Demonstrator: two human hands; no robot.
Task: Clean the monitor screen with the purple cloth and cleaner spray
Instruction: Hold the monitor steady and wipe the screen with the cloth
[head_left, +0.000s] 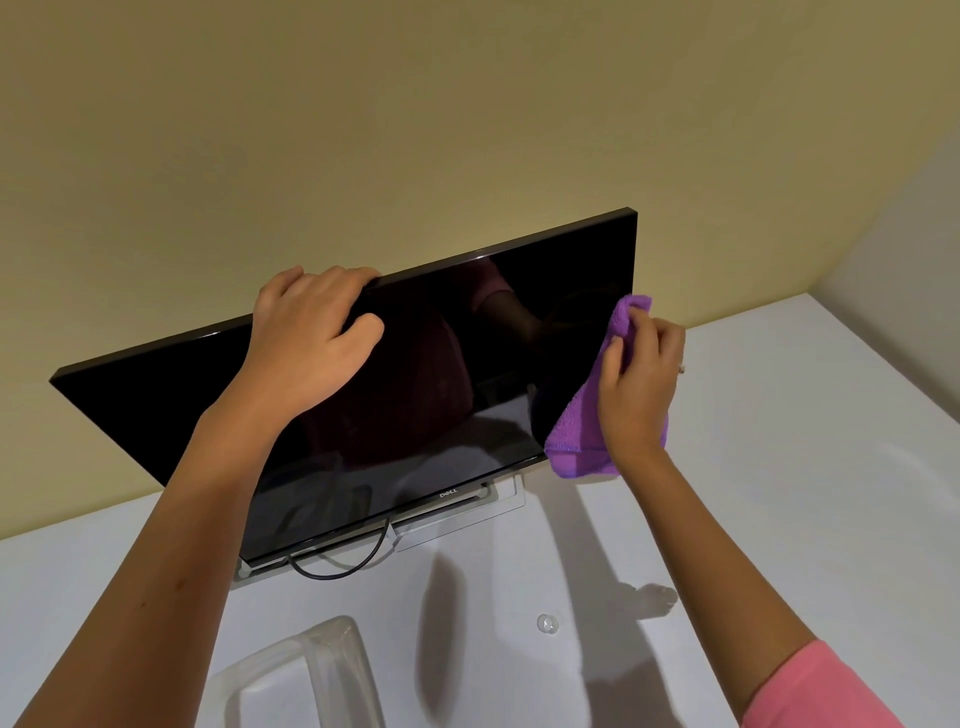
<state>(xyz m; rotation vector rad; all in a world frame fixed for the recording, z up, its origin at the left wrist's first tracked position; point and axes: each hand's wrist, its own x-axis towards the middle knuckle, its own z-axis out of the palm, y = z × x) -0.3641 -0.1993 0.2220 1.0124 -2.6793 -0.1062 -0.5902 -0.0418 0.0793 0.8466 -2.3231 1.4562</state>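
A black monitor with a dark, switched-off screen stands on a white table, tilted in the view. My left hand grips its top edge, fingers curled over the rim and thumb on the screen. My right hand holds a bunched purple cloth against the screen's right edge, near the lower right corner. No cleaner spray bottle can be seen.
A black cable loops below the monitor's silver stand. A clear plastic object lies at the near table edge, and a small clear cap sits to its right. A beige wall rises behind.
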